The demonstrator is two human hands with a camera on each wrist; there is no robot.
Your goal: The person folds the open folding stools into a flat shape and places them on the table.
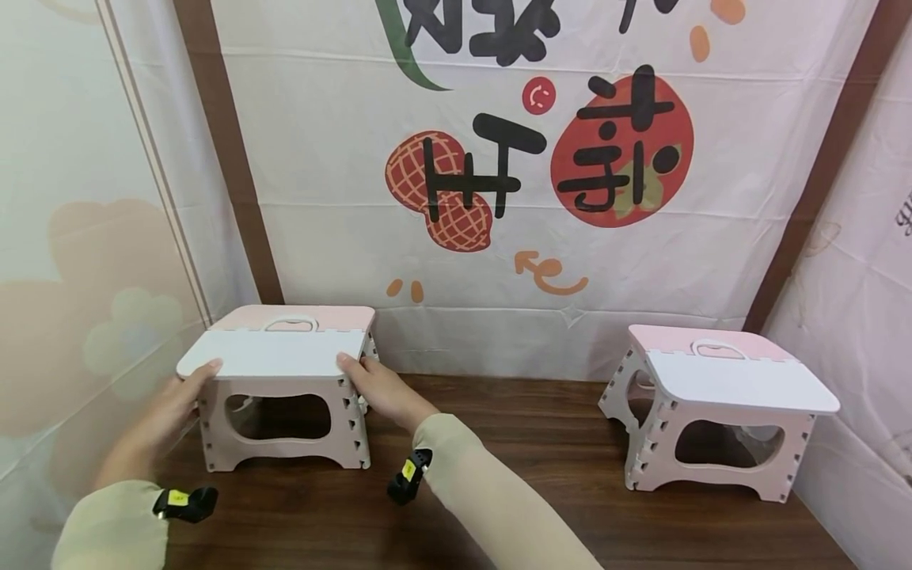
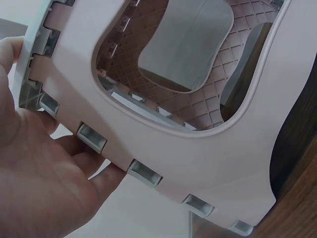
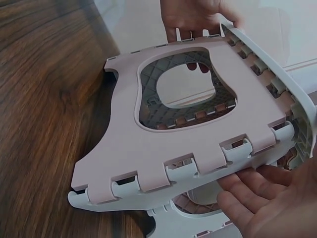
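A folding stool (image 1: 278, 354) with a pink and white top stands unfolded at the left, near the back wall. My left hand (image 1: 165, 408) grips its left end, thumb at the front corner of the top. On the opposite end my right hand (image 1: 388, 393) holds the stool, its thumb on the top's edge. In the left wrist view, the left hand's fingers (image 2: 106, 181) reach behind the hinged edge of the pink front panel (image 2: 237, 158). The right wrist view has the right hand's fingers (image 3: 242, 191) against the white side leg (image 3: 143, 198).
A second folding stool (image 1: 737, 380) stands unfolded on the right of the dark wooden surface (image 1: 492, 443). Printed cloth (image 1: 335, 237) hangs behind, and more cloth (image 1: 93, 261) closes in the left side close to my left arm. A strap with a black device (image 1: 409, 475) is on each wrist.
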